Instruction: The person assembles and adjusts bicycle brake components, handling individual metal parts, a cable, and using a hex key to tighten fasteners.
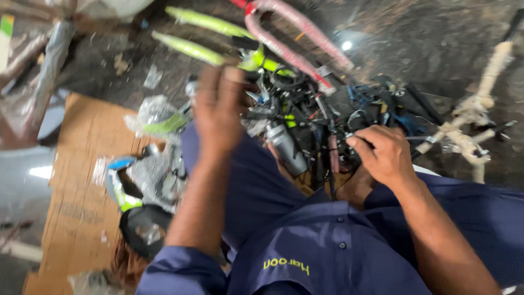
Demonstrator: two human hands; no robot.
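Here, a tangle of black cables and bicycle parts (305, 125) lies between two hands.
The right hand (385, 155) pinches a black cable; the left hand (218, 112), blurred, grip unclear, is raised beside it. Beyond the hands: two green fork blades (202, 35), one red-wrapped fork (289, 38).

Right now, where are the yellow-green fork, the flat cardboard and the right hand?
yellow-green fork (191, 48), head view, on one blade.
cardboard (82, 180), head view, bare middle.
right hand (382, 153), head view, back of hand.

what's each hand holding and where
The right hand pinches a thin black cable at its upper end, among the tangled bike parts. The left hand reaches into the parts; its grip is blurred and cannot be told.
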